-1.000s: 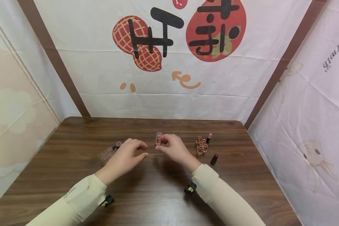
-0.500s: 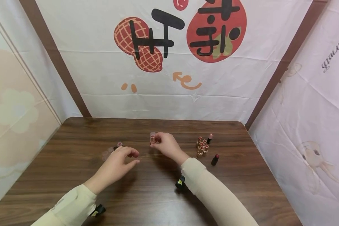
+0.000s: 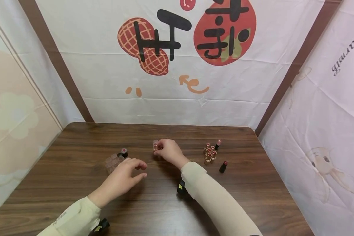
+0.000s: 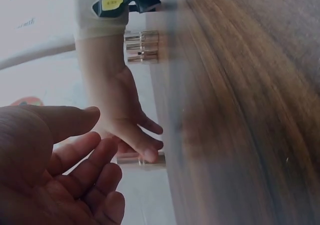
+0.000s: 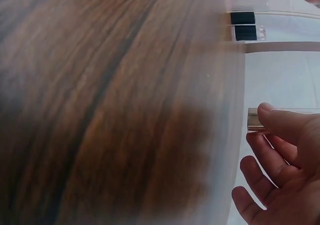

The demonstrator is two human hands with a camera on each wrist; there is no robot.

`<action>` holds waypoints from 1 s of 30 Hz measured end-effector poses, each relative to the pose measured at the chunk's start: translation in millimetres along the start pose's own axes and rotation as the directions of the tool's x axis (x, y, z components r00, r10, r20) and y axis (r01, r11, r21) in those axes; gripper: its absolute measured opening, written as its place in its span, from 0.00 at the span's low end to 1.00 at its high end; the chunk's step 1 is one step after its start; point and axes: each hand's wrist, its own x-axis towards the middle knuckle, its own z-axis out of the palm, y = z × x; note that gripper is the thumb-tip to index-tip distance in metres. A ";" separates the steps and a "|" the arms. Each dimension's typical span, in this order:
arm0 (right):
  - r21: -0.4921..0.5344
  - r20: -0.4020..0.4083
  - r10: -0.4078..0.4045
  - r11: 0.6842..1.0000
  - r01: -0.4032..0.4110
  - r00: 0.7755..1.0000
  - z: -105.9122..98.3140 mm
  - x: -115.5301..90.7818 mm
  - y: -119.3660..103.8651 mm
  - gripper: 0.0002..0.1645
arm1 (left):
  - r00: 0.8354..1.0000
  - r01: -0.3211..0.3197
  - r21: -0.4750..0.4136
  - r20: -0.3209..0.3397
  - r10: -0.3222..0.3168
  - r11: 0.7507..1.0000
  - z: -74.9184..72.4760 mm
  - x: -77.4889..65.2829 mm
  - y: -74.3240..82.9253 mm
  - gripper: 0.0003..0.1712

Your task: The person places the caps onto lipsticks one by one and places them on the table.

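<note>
In the head view, my right hand (image 3: 171, 153) pinches an upright lipstick tube (image 3: 155, 145) with a clear cap over a rosy-gold base. The right wrist view shows thumb and fingers at its gold base (image 5: 253, 120), low by the tabletop; I cannot tell whether it touches the wood. My left hand (image 3: 121, 178) hovers nearer the front, fingers loosely bent around nothing. Just beyond it stands a cluster of clear caps (image 3: 109, 164), partly covered by that hand. Beside them is a black round piece with a reddish top (image 3: 124, 152).
To the right, several gold lipstick bases (image 3: 209, 154) stand grouped on the brown wooden table (image 3: 253, 196). Near them are a black-based pink lipstick (image 3: 218, 144) and a black-based red one (image 3: 223, 167). A printed white cloth (image 3: 171, 111) hangs behind the table.
My right hand has moved left and slightly down with the lipstick tube. My left hand has drawn back left and toward me, leaving more of the black piece visible.
</note>
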 end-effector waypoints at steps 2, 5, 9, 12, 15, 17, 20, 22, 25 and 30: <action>0.000 0.003 0.015 1.000 -0.015 1.000 3.8 1.7 -0.2 0.08 | 1.000 -0.007 0.000 0.003 0.007 1.000 1.7 -1.9 -0.2 0.10; -0.002 0.006 0.038 0.999 -0.038 0.999 9.7 2.9 0.0 0.08 | 1.000 -0.022 -0.002 0.011 0.022 1.000 6.1 -5.0 -0.5 0.10; -0.039 0.007 0.055 0.998 -0.055 0.998 15.5 2.8 1.1 0.08 | 0.999 -0.032 -0.001 0.021 0.032 0.999 11.7 -7.7 -1.1 0.12; -0.072 0.003 0.049 0.996 -0.049 0.999 17.5 2.7 2.3 0.08 | 0.999 -0.029 0.000 0.028 0.029 1.000 13.3 -8.5 -1.1 0.12; -0.094 -0.004 0.033 0.995 -0.033 0.999 18.2 3.2 3.2 0.08 | 0.999 -0.017 0.000 0.047 0.017 1.000 13.7 -9.2 -1.3 0.11; -0.105 -0.006 0.027 0.994 -0.027 1.000 18.5 3.7 3.7 0.08 | 0.998 -0.013 -0.001 0.064 0.013 1.000 13.7 -9.9 -1.7 0.11; -0.126 -0.006 0.024 0.992 -0.024 1.000 19.2 4.8 4.1 0.09 | 0.997 -0.008 -0.006 0.076 0.009 1.000 13.9 -10.9 -1.2 0.11; -0.141 -0.004 0.019 0.990 -0.020 1.000 19.5 5.4 4.0 0.09 | 0.997 -0.012 -0.007 0.074 0.013 1.000 14.2 -11.1 -1.1 0.12; -0.181 0.001 0.008 0.984 -0.008 1.000 19.7 6.2 3.3 0.10 | 0.997 -0.016 -0.008 0.069 0.016 1.000 14.3 -10.6 -0.2 0.12; -0.231 0.026 0.018 0.973 -0.011 1.000 19.9 5.6 4.5 0.13 | 0.996 -0.022 -0.004 0.091 0.023 1.000 14.3 -9.8 0.9 0.12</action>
